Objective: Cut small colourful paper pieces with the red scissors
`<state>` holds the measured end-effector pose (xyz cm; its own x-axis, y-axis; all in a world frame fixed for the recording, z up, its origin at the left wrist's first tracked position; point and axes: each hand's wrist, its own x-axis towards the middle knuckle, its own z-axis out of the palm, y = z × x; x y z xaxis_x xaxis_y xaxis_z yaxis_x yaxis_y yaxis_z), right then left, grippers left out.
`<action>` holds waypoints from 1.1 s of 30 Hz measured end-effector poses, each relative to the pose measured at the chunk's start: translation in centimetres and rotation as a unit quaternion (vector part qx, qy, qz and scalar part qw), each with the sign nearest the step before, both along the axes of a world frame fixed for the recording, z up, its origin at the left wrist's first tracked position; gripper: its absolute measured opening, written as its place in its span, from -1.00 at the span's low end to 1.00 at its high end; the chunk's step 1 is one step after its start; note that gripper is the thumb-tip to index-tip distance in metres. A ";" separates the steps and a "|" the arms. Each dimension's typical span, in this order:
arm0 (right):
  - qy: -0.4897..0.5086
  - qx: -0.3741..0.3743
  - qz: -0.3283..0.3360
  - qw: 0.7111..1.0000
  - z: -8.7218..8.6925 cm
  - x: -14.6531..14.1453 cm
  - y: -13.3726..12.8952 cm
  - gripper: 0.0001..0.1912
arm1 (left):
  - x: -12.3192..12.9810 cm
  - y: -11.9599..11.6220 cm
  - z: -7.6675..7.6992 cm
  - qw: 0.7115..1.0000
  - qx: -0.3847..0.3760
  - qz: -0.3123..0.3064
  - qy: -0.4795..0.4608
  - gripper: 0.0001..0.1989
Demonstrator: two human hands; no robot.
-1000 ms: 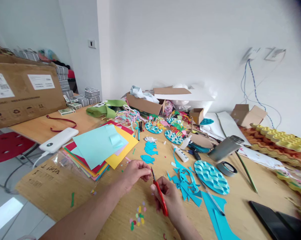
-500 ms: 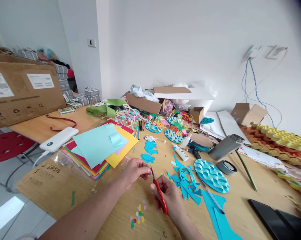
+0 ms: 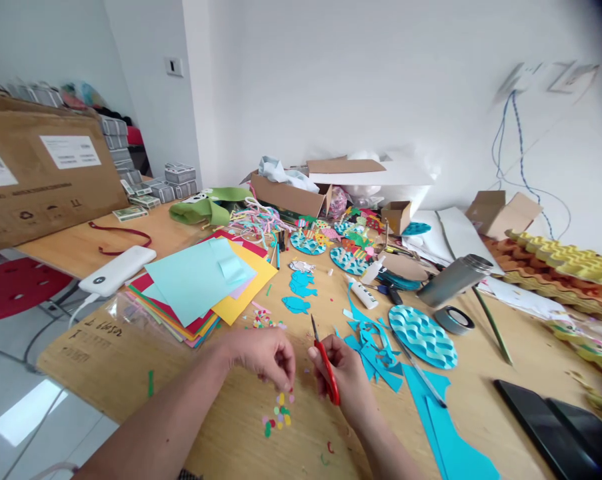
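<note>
My right hand (image 3: 348, 370) grips red-handled scissors (image 3: 327, 370), their blades pointing up and away from me. To its left, my left hand (image 3: 265, 357) is pinched closed, fingertips down, with a small red paper dot (image 3: 291, 391) showing at the tips. Just below those fingertips lie several coloured paper dots (image 3: 281, 419) on the wooden table. Behind the left hand is a scatter of tiny paper bits (image 3: 263, 319). Blue paper fish (image 3: 297, 305) lie farther back, flat on the table. Blue paper scraps (image 3: 373, 350) are heaped right of the scissors.
Stacked coloured paper (image 3: 191, 280) lies at left, beside a white power bank (image 3: 118, 268). To the right are a wavy blue oval (image 3: 423, 337), a glue bottle (image 3: 363, 293), a tape roll (image 3: 455, 320), a steel flask (image 3: 455, 280), a pen (image 3: 423, 377) and dark phones (image 3: 541, 420).
My left hand has moved down and toward me from the scissor tips to the coloured dots. The scissors stay in my right hand, slightly higher in view. The whole view has shifted a little.
</note>
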<state>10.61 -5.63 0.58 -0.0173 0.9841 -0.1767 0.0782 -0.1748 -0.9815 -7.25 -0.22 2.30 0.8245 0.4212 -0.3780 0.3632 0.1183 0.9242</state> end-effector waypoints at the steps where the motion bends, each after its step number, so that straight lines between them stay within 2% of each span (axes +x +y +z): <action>1: -0.001 0.000 0.001 1.000 -0.1 0.0 0.0 -0.61 | -0.1 -0.2 -0.1 0.999 -0.005 -0.037 0.031 -0.93; 4: -0.004 -0.002 0.005 1.000 -0.2 0.0 0.0 -0.60 | 0.2 -0.8 -0.5 0.990 -0.004 -0.093 0.105 -0.96; 7: -0.013 0.000 0.009 1.000 0.1 -0.1 -0.1 -0.60 | 0.6 -1.1 -0.3 0.984 0.017 -0.119 0.130 -0.97; 11: -0.040 0.000 0.011 0.999 0.6 -0.1 -0.2 -0.61 | 0.6 -1.0 0.1 0.978 0.101 -0.131 0.127 -0.89; 15: -0.039 -0.004 0.007 0.999 0.5 -0.1 -0.1 -0.60 | 0.4 -0.8 -0.1 0.972 0.181 -0.122 0.091 -0.98; 17: -0.033 -0.007 0.003 0.999 0.3 -0.1 -0.1 -0.59 | 0.2 -0.6 -0.3 0.975 0.190 -0.082 0.076 -0.94; 18: -0.030 -0.007 0.001 1.000 0.3 0.0 -0.1 -0.59 | 0.1 -0.4 -0.3 0.978 0.194 -0.038 0.066 -0.92; 20: -0.026 -0.004 -0.002 1.000 0.1 0.0 -0.1 -0.58 | -0.3 0.2 0.0 0.974 0.200 0.096 0.038 -0.85; 22: -0.025 -0.001 -0.007 1.000 -0.1 0.1 0.0 -0.58 | -0.8 1.0 0.4 0.955 0.180 0.234 -0.014 -0.75; 24: -0.030 0.001 -0.011 1.000 -0.2 0.1 0.1 -0.59 | -1.5 1.7 0.7 0.938 0.168 0.301 -0.043 -0.71; 26: -0.034 0.002 -0.014 0.999 -0.2 0.2 0.1 -0.59 | -2.1 2.3 0.7 0.927 0.178 0.329 -0.021 -0.72; 28: -0.032 0.001 -0.018 0.999 -0.2 0.2 0.2 -0.60 | -2.6 2.6 0.4 0.916 0.223 0.326 0.067 -0.75; 31: -0.019 -0.002 -0.039 0.999 -0.1 0.3 0.4 -0.60 | -3.0 2.7 -0.2 0.868 0.317 0.301 0.237 -0.85; 33: -0.012 -0.002 -0.056 0.998 -0.1 0.3 0.5 -0.58 | -3.0 2.5 -0.4 0.858 0.333 0.275 0.277 -0.90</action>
<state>10.94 -5.16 0.50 0.0972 0.9789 -0.1795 0.0821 -0.1876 -0.9788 -10.24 2.26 1.92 0.2024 0.9642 -0.1715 0.8274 -0.0747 0.5566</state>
